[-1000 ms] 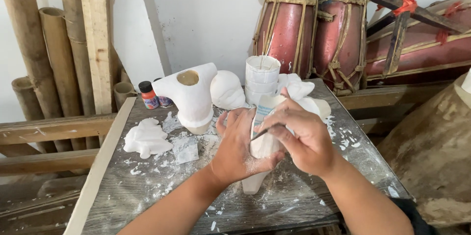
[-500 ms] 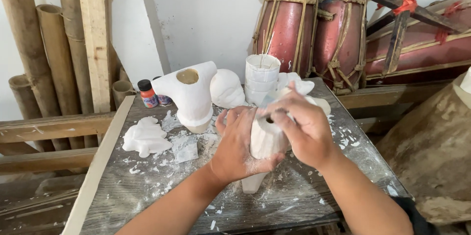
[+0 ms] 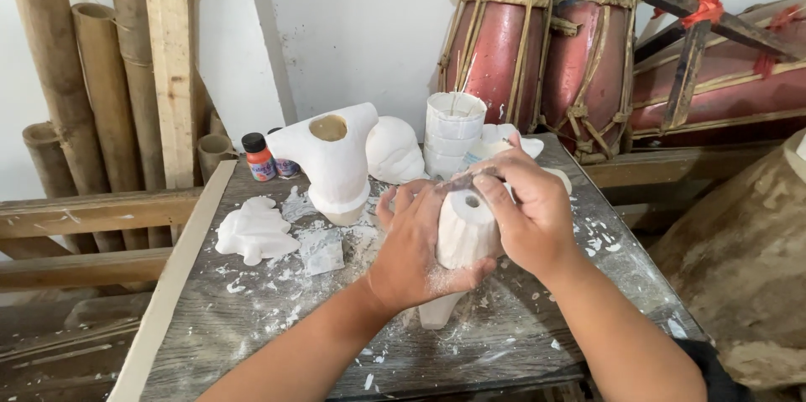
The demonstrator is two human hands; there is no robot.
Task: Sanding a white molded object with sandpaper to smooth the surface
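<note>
Near edge of the counter [image 3: 277, 343] and its right strip are open, only white chips there, so I can bring a hand in from the front. Back is blocked: white cast with a round hole [image 3: 332, 159], domed white piece [image 3: 395, 150], cup stack [image 3: 453, 133], paint bottle [image 3: 259, 157], drums [image 3: 495, 49] close behind. Flat white casting [image 3: 254, 232] blocks the left side.
</note>
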